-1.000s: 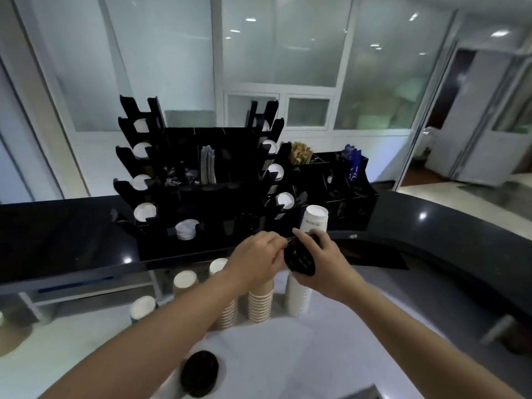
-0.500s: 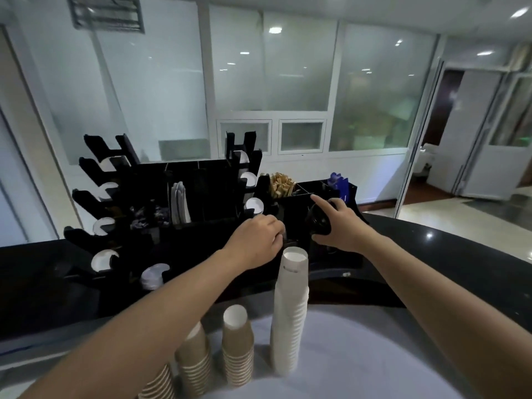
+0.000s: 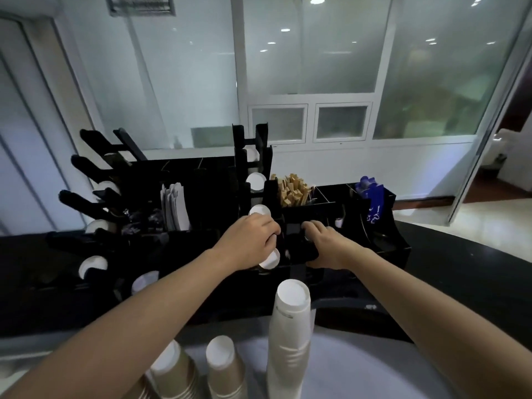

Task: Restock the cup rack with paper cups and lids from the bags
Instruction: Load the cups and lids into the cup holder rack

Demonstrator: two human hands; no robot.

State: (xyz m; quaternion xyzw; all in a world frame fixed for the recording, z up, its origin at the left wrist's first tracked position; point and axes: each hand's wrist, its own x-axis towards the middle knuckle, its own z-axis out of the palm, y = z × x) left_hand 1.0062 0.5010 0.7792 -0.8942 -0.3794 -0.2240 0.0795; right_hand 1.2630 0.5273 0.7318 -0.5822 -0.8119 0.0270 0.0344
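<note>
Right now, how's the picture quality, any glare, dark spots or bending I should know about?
Head view: ceiling lights reflect as bright spots on the frosted glass wall; the black rack is so dark that what the right hand holds blends in; the wide lens bows the door frame at right; the white cup stack looks stretched.

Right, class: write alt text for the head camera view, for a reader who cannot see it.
Two bare hands reach into a black cup rack on a dark counter: the left hand curled by a white cup bottom, the right hand gripping black lids. Stacked white cups and brown cups stand nearer.
</note>
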